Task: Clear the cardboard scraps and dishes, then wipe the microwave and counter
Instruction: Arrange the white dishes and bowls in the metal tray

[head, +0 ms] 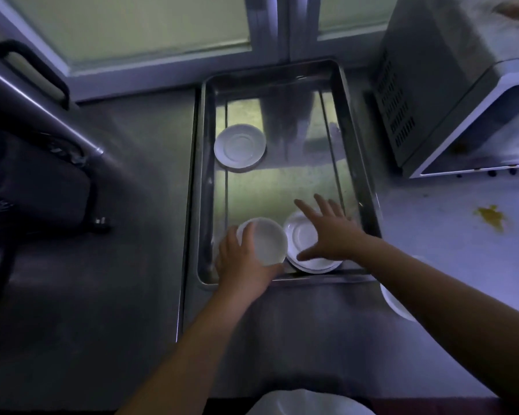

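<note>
Presently our left hand (240, 259) closes its grip round the rim of a small white bowl (267, 241) at the near left of the steel tray (207, 175). Our right hand (333, 232) is over the stacked saucers (300, 235) just beside it, grip wide, fingers spread. We judge this ware light, rigid, brittle and slippery: hold it at the rim, thumb opposing fingers, and avoid knocks.

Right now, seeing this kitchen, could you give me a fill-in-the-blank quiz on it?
1. The left hand grips the white ____.
2. The right hand spreads over stacked saucers in the metal ____.
3. A lone saucer lies at its far ____ side.
4. The stain on the counter is ____.
Missing: bowl; tray; left; yellow.
</note>
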Motion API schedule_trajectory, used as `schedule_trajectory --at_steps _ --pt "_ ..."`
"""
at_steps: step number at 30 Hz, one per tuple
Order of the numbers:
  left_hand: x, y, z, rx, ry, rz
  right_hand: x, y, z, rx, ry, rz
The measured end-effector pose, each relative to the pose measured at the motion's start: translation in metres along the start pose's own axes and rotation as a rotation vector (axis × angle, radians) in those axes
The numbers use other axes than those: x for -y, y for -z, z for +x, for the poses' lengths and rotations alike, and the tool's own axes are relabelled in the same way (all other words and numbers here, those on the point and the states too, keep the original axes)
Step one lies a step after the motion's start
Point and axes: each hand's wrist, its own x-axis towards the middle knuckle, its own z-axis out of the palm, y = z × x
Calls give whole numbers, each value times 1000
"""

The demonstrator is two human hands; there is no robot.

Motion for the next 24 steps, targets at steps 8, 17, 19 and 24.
schedule_trajectory --at_steps 8,17,19,24 --pt "8 -13 32 55 54 75 9 -27 12 4 20 -279" --pt "7 -2 70 7 75 -3 8 12 69 -61 -25 -264" --pt "8 -3 72 11 73 -2 6 13 72 -39 11 -277" --pt "12 -7 65 -42 33 -36 -1 29 71 39 95 -208"
